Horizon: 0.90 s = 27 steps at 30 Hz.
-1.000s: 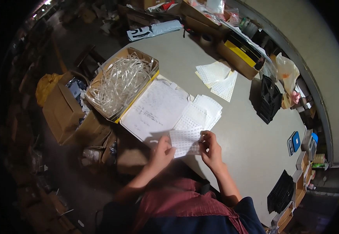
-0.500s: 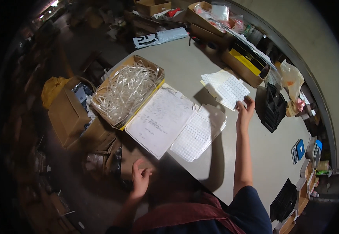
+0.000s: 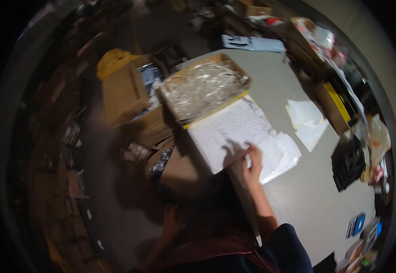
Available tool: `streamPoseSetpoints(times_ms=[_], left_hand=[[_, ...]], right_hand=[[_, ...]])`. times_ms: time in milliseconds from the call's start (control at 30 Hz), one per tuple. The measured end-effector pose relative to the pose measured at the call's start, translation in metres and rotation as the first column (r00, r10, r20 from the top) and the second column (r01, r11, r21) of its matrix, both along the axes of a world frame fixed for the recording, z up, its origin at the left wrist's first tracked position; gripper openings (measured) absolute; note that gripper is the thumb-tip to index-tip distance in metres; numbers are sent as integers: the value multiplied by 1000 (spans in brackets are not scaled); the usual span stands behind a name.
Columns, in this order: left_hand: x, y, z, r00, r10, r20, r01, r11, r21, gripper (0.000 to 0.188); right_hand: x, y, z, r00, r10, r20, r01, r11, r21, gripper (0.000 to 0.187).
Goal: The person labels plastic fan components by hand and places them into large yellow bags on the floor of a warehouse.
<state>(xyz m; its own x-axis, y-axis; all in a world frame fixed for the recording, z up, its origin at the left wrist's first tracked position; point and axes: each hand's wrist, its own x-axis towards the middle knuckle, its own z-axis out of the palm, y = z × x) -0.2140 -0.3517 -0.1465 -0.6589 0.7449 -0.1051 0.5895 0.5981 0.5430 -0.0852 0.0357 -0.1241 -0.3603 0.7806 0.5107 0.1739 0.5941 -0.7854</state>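
Observation:
My right hand (image 3: 253,168) hovers over or touches the near edge of the papers, its fingers bent inward. A small white patch shows between its thumb and fingers; whether that is a held thing or the paper behind, I cannot tell. Below it lie a white handwritten sheet stack (image 3: 220,132) and, beside that, a stack of printed sticker-like sheets (image 3: 280,152). My left hand (image 3: 173,220) hangs low in shadow by my apron, off the table, its fingers blurred. Farther right lie more white and yellowish sheets (image 3: 306,119).
A shallow carton (image 3: 176,109) of clear tangled strips borders the papers. Left of it stands an open brown box (image 3: 120,93) with a yellow bag (image 3: 114,63). Black trays (image 3: 350,161), a blue device (image 3: 356,225) and a long yellow-black box (image 3: 339,102) line the grey table's right side.
My right hand has left the farther sheets and come back to the nearer papers. My left hand has dropped toward my body. The whole view has swung, shifting the table rightward in the picture.

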Motion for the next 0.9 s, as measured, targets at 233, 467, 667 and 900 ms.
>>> streamPoseSetpoints(times_ms=[233, 467, 667, 900], left_hand=[[-27, -67, 1, 977, 51, 207, -32, 995, -92, 43], [-84, -233, -10, 918, 160, 364, -66, 964, -256, 62], [-126, -411, -54, 758, 629, 171, -572, 767, -291, 70], [-211, -557, -35, 634, 769, 82, -725, 628, -283, 63]], right_hand=[[-95, -153, 11, 647, 753, 121, -744, 658, -115, 27], [-221, -203, 26, 657, 695, 292, -722, 691, -21, 29], [-416, -206, 13, 738, 320, 594, -527, 823, 212, 57], [-603, -204, -59, 327, -403, 855, -26, 900, 435, 81]])
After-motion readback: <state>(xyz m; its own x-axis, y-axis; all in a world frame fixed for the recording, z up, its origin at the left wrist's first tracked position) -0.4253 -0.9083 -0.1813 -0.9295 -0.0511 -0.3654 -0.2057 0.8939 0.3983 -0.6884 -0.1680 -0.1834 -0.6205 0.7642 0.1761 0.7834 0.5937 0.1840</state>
